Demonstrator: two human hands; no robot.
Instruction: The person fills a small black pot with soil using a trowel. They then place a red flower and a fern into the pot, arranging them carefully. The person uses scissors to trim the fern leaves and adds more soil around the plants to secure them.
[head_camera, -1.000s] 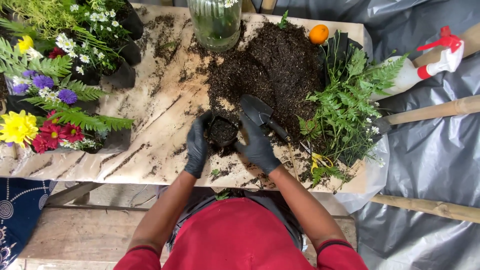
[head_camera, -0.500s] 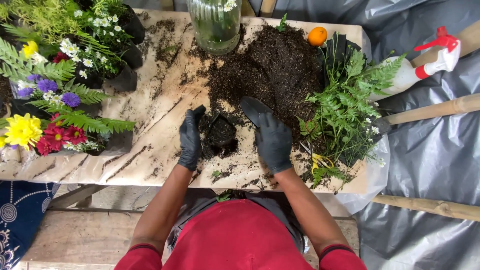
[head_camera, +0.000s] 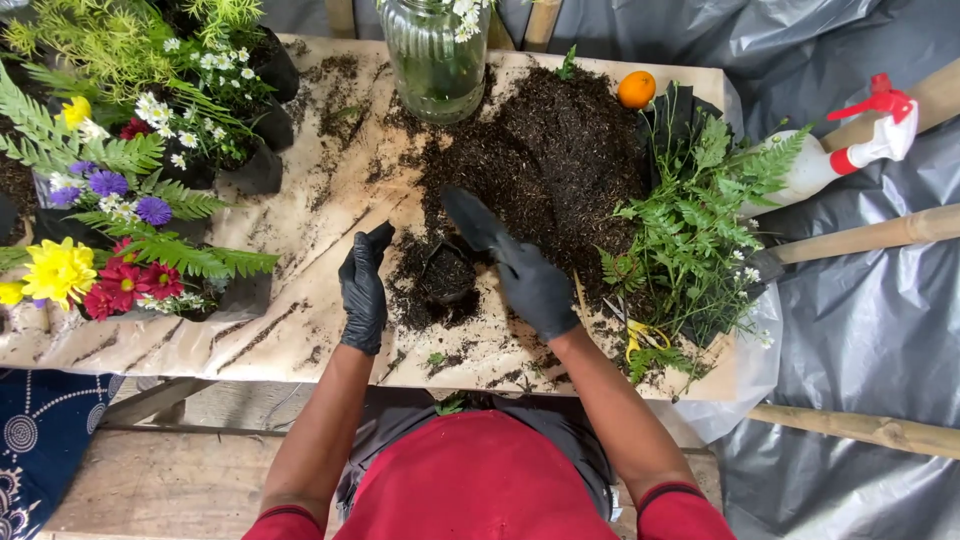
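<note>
The small black pot (head_camera: 447, 272) sits on the table (head_camera: 300, 290) between your two gloved hands, near the front edge of the big soil heap (head_camera: 545, 150), with dark soil filling it and more scattered round its base. Your right hand (head_camera: 535, 285) is closed round the handle of the black trowel (head_camera: 470, 218), whose blade points far and left, lying just above the pot's far rim. Your left hand (head_camera: 363, 285) rests just left of the pot, fingers loosely curled and holding nothing; whether it touches the pot's side cannot be told. Right of your right hand lie yellow-handled scissors (head_camera: 640, 335) under a clump of ferns (head_camera: 690, 220). Far across the soil stand a glass jar (head_camera: 435, 55) and an orange fruit (head_camera: 636, 89). A white spray bottle with a red trigger (head_camera: 840, 150) lies off to the right. On the left are bagged flowers (head_camera: 110, 240), yellow, red and purple.
</note>
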